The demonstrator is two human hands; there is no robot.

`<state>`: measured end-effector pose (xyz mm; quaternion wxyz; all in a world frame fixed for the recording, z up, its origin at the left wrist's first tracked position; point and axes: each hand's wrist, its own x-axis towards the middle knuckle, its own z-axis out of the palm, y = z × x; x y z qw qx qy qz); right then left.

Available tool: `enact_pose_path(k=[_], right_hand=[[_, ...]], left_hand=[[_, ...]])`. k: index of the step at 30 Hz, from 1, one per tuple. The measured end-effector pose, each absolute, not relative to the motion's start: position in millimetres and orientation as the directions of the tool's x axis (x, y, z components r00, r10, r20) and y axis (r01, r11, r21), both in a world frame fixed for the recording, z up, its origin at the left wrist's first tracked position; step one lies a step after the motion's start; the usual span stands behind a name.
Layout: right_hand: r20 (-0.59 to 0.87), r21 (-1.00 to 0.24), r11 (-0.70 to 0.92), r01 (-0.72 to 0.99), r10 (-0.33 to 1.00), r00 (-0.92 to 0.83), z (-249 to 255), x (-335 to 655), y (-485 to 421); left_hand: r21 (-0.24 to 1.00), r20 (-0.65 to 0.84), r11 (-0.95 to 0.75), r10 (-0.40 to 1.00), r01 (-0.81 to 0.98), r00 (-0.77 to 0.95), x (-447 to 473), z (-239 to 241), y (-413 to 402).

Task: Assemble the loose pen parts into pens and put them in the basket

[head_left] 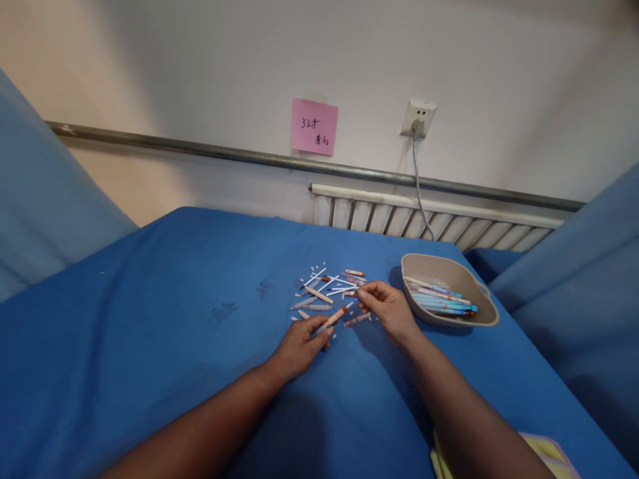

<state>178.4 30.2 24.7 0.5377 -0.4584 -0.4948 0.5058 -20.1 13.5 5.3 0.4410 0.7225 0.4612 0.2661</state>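
Observation:
My left hand [302, 342] is closed around an orange and cream pen barrel [337, 317], which slants up to the right. Near the barrel's upper end, the fingers of my right hand [387, 307] are pinched together; whatever they hold is small and partly hidden. Beyond and between the hands lies a loose pile of pen parts: white refill tubes [329, 283], a cream barrel [319, 295], translucent barrels [318, 307] and small white caps or tips. A patterned barrel [357, 320] rests just below my right fingertips.
A beige basket [492, 316] holding several light-blue pens [439, 303] stands to the right. Dark marks [223, 313] stain the blue cloth [164, 346]. Yellow cloth [546, 452] lies at the lower right. Behind are a radiator [389, 213], a socket [418, 120] and a pink note [314, 126].

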Motion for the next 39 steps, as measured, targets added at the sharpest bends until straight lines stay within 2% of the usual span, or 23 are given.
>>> enact_pose_path(k=[6, 15, 19, 28, 36, 39], right_hand=[[0.106, -0.994, 0.105, -0.039, 0.994, -0.018, 26, 177, 29], [0.293, -0.940, 0.304, 0.153, 0.952, -0.094, 20, 175, 25], [0.318, -0.930, 0.330, 0.164, 0.943, -0.095, 17, 174, 25], [0.242, -0.962, 0.255, 0.098, 0.962, -0.125, 6, 158, 18], [0.090, -0.979, 0.065, -0.193, 0.988, -0.123, 2, 141, 15], [-0.007, -0.989, -0.023, -0.143, 0.994, -0.110, -7, 141, 10]], left_hand=[[0.881, -0.019, -0.192, 0.900, 0.433, 0.436, -20, 5, 13], [0.867, -0.025, -0.214, 0.884, 0.450, 0.468, -23, 0, 14], [0.864, -0.016, -0.224, 0.883, 0.451, 0.469, -24, -1, 14], [0.902, 0.012, -0.221, 0.872, 0.371, 0.490, -20, 4, 10], [0.939, 0.048, -0.184, 0.906, 0.290, 0.420, -20, 3, 10], [0.959, -0.012, -0.098, 0.924, 0.267, 0.382, -21, 2, 12]])
